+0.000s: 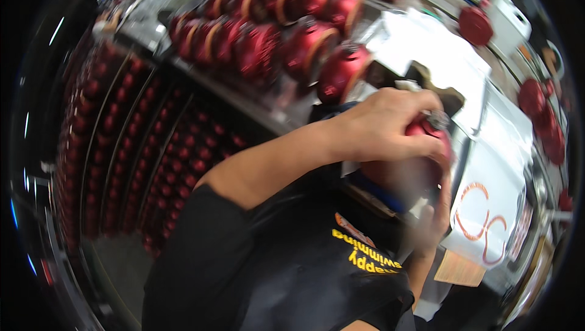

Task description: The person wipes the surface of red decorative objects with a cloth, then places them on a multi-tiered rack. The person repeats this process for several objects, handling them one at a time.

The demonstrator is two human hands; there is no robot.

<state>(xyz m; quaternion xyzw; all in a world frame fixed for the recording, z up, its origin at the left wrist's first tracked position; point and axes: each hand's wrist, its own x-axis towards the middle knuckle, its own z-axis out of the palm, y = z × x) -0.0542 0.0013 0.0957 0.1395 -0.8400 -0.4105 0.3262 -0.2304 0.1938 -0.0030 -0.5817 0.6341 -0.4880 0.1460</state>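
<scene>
A shiny red bauble (pixel 419 129) with a silver cap is held close to my black top. My left hand (pixel 393 121) reaches across from the left and is closed over its upper side, fingers and thumb near the cap. My right hand (pixel 434 215) is against the bauble's right and lower side. It is smeared by motion, but its fingers press along the ball. Below the bauble shows a blue and tan edge (pixel 379 194), partly hidden and blurred. Just beyond my left hand, a dark brown shaped piece (pixel 436 84) lies on white paper (pixel 420 42).
Several red baubles with gold-rimmed openings (pixel 308 51) stand in rows on the table at the far left. Racks of small red balls (pixel 177 166) fill the left side. Orange-red curved strips (pixel 472 209) lie on white sheets at right. More red pieces (pixel 475 25) are farther back.
</scene>
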